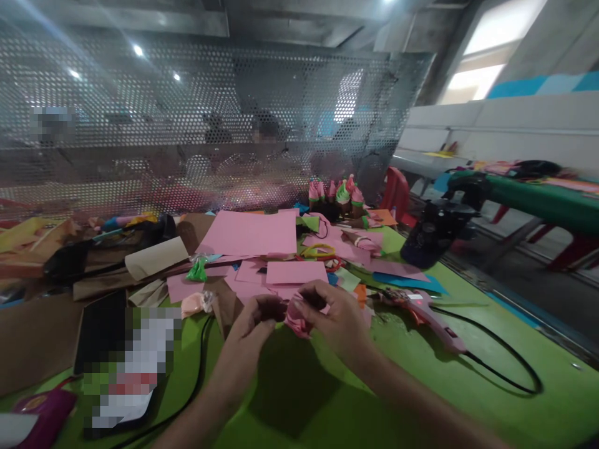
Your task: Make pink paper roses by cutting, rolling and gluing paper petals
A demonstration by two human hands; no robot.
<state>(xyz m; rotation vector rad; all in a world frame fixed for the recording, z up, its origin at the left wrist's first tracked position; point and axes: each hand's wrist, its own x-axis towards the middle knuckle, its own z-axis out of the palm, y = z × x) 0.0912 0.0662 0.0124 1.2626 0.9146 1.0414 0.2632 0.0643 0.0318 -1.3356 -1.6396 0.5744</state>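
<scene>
Over the green table, my right hand [334, 318] pinches a small crumpled pink paper piece [298, 318], twisted like a swirl. My left hand [255, 324] has its fingers curled in against the left side of that piece; the exact contact of its fingertips is partly hidden. Just beyond the hands lie pink paper sheets [296, 272]. To the right a pink glue gun [433, 318] rests on its side, its black cord looping over the table. A brown paper piece [227, 307] is close to my left hand.
Finished-looking cones with pink and green swirled tops [344, 194] stand at the back. Yellow-handled scissors [318, 251] lie among paper. A dark bin-like container [433, 232] stands at the right edge. A phone [135, 368] and cords lie at left. A perforated metal screen [187, 125] rises behind.
</scene>
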